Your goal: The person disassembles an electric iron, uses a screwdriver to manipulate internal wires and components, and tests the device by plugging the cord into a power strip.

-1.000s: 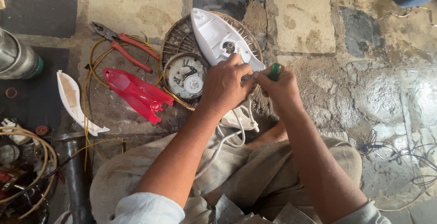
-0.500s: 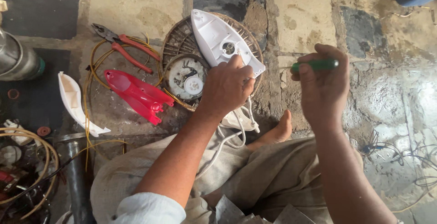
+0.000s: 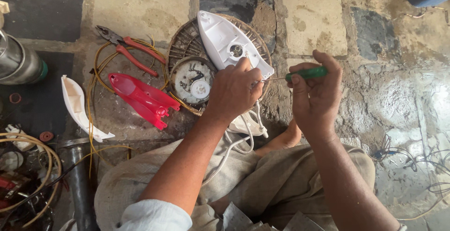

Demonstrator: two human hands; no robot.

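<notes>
My left hand [image 3: 236,90] grips the rear of a white clothes-iron body [image 3: 225,41] that lies upside down on a round wire fan guard [image 3: 187,43]. My right hand [image 3: 316,95] holds a green-handled screwdriver [image 3: 307,74] level, its thin shaft pointing left and its tip meeting the fingertips of my left hand. A white braided cord [image 3: 243,139] runs from the iron down over my lap. A round motor plate [image 3: 192,78] sits in the guard beside my left hand.
A red plastic iron cover [image 3: 140,97], red-handled pliers [image 3: 129,48], yellow wire [image 3: 91,95] and a white curved shell [image 3: 77,106] lie to the left on the stone floor. A metal cylinder [image 3: 16,62] stands far left. Tangled wires [image 3: 412,165] lie at right.
My right hand has pulled away from the iron to the right and turned the screwdriver level, its tip now at my left fingertips. My left hand stays on the iron.
</notes>
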